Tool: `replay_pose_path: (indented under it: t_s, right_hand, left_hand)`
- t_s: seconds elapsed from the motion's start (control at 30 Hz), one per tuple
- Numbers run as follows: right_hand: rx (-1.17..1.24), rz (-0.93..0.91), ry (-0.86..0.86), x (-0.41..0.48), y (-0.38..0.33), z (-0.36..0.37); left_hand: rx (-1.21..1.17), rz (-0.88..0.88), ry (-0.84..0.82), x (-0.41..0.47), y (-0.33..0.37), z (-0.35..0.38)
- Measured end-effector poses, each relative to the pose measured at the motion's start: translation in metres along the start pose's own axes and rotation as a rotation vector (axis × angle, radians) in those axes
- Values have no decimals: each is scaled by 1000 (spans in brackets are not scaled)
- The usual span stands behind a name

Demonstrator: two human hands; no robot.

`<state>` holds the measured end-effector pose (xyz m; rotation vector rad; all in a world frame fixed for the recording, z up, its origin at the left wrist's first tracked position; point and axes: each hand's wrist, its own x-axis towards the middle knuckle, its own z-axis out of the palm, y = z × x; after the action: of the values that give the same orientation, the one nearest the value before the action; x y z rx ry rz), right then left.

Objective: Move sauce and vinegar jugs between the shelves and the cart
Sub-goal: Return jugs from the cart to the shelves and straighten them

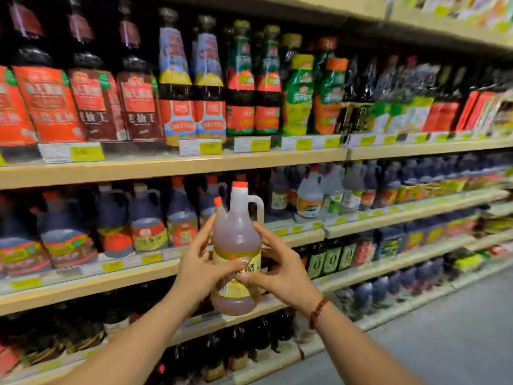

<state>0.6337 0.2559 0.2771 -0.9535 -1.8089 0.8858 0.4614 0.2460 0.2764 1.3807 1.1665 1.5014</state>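
Two bare forearms reach up from the bottom edge, the right wrist wearing a red beaded bracelet (319,311). The left hand (202,262) wraps the left side of an amber vinegar jug (236,234), thumb laid across its yellow label. The right hand (283,270) grips the opposite side, just under the loop handle. The jug is upright with its red cap on, held in the air in front of the lip of the middle shelf (83,284) and clear of it. Behind it a row of dark handled jugs (147,220) crowds that shelf, with pale jugs (309,195) further right. Above, tall soy sauce bottles (175,79) stand close to the upper shelf's edge (166,165). Grey aisle floor (444,343) lies open to the right.
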Motion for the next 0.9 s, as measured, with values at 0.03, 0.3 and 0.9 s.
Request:
replay_pose_path:
  t_s: [0.03, 0.3, 0.9]
  right_hand:
    - [-4, 17, 24, -3, 6, -13]
    - [-37, 91, 81, 7, 47, -74]
    - [-121, 162, -10, 166, 146, -144]
  left_hand:
    - [6, -1, -30, 4, -1, 15]
    - [14, -11, -130, 42, -16, 80]
    - [14, -185, -65, 223, -97, 149]
